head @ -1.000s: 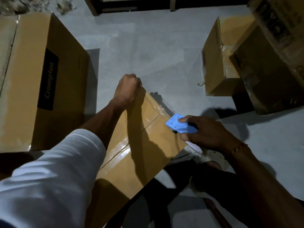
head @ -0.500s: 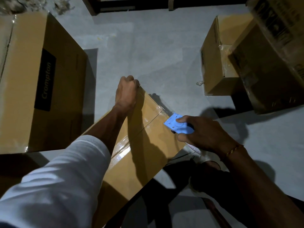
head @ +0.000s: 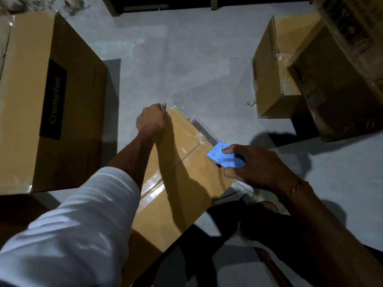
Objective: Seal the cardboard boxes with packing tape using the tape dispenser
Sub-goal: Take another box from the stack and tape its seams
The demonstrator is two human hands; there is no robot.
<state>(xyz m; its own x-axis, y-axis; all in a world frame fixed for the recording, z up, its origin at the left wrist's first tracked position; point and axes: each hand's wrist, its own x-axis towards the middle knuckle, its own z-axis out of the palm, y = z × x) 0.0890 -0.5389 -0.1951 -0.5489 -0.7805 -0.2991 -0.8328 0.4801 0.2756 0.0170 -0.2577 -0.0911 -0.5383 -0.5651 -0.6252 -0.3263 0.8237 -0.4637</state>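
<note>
A grey concrete floor (head: 186, 59) fills the scene, seen from above by a person leaning over their work. At far left stands a large cardboard carton (head: 27, 112) with a dark label on its side. At far right, stacked boxes (head: 275, 79) sit partly wrapped in clear film.

In the middle, near the person, lies the box being sealed (head: 182, 195), angled toward the upper right, with glossy tape along its centre seam (head: 151, 183).

The left arm, in a white sleeve (head: 78, 220), reaches across the box. The left hand (head: 151, 119) is curled over the box's far left corner, gripping the edge, probably to steady it against the pull of the tape.

The right hand (head: 259, 166) grips a blue tape dispenser (head: 223, 157), pressed against the box's right edge where the seam ends, likely to lay or cut tape there. A thin bracelet (head: 294, 188) circles that wrist.
</note>
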